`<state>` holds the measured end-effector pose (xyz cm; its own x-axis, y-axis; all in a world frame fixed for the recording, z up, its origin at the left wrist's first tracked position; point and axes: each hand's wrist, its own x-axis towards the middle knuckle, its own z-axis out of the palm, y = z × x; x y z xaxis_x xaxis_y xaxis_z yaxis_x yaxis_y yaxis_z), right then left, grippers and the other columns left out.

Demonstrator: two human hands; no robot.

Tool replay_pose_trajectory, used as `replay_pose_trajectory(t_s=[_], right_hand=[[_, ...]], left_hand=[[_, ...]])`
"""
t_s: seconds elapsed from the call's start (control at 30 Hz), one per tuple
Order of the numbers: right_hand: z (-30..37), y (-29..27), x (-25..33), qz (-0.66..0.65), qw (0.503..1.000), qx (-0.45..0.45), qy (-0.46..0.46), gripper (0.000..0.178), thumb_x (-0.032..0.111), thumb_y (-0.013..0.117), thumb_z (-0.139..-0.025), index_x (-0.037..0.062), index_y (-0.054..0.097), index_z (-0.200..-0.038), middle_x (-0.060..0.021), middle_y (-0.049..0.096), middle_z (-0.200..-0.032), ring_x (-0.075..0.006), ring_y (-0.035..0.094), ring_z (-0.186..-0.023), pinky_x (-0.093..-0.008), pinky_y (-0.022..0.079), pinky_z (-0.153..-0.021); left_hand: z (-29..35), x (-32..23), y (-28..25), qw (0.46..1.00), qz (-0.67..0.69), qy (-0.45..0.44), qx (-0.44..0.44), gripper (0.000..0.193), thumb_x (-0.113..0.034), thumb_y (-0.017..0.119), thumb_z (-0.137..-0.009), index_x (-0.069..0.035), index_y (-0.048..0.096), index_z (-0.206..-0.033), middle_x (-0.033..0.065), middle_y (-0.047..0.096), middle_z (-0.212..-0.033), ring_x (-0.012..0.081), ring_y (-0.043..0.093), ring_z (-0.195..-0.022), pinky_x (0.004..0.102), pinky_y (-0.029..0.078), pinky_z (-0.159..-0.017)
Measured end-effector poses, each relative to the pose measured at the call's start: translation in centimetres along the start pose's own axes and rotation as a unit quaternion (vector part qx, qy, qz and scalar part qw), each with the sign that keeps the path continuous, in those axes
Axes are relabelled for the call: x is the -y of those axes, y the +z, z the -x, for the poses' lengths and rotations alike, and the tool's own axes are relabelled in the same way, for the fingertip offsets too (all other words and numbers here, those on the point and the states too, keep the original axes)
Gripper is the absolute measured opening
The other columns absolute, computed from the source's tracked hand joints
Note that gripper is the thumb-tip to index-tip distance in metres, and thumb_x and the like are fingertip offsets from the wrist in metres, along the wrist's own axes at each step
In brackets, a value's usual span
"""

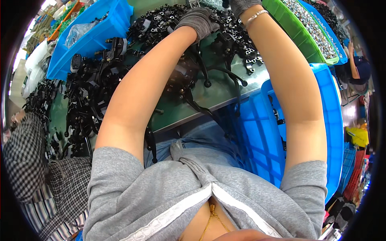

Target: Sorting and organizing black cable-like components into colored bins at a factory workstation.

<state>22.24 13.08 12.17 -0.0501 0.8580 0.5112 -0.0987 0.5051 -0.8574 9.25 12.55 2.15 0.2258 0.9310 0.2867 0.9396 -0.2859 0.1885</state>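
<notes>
My left hand (198, 23), in a grey knitted glove, reaches to the far part of the green-topped table. Its fingers are curled, and what they hold, if anything, is hidden. A black lever (202, 66) hangs out just below its wrist. Small black clamps (167, 16) lie heaped around this hand. My right hand (244, 5), gloved the same way, is at the top edge of the view with its fingers cut off; something dark shows beside it. More black lever assemblies (185, 78) lie between my forearms, some jutting past the table's near edge.
A blue bin (89, 30) with a plastic bag stands at the left, beside piled lever assemblies (86, 96). On the right, a green bin (295, 30) holds small metal parts. A large blue crate (257, 136) sits below it against the table. A co-worker's checked sleeve (26, 152) is at left.
</notes>
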Motion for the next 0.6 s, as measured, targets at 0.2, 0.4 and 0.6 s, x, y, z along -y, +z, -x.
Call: replay_pose_trajectory(t_s=[0.2,0.4,0.6], right_hand=[[-0.6,3.7,-1.1,-0.101,0.991,-0.074,-0.052,0.030,0.017,0.081,-0.090,0.0088,0.065,-0.113,-0.0011,0.068,-0.088,-0.0139,0.063,-0.075,-0.0282,0.050,-0.064],[-0.3,1.5,-0.9,-0.174,0.984,0.021,0.016,0.027,0.020,0.084,-0.087,0.0114,0.068,-0.107,-0.0002,0.068,-0.087,-0.0127,0.063,-0.074,-0.0281,0.049,-0.063],[-0.1,0.4,-0.3,-0.148,0.989,-0.012,0.029,0.026,0.022,0.085,-0.085,0.0111,0.069,-0.102,0.0000,0.067,-0.083,-0.0120,0.062,-0.071,-0.0288,0.048,-0.061]], left_hand=[[0.5,-0.4,-1.7,0.997,0.042,-0.032,0.048,0.059,-0.052,0.074,-0.085,-0.011,0.069,-0.128,0.0168,0.071,-0.126,0.0342,0.067,-0.117,0.0465,0.052,-0.103],[-0.2,3.7,1.2,0.997,0.042,0.047,-0.039,0.049,-0.043,0.065,-0.092,-0.010,0.069,-0.128,0.0219,0.066,-0.131,0.0393,0.061,-0.123,0.0457,0.047,-0.108],[0.3,1.8,-0.6,0.997,0.073,0.015,-0.016,0.049,-0.045,0.069,-0.091,-0.010,0.070,-0.126,0.0193,0.069,-0.127,0.0360,0.064,-0.119,0.0449,0.049,-0.106]])
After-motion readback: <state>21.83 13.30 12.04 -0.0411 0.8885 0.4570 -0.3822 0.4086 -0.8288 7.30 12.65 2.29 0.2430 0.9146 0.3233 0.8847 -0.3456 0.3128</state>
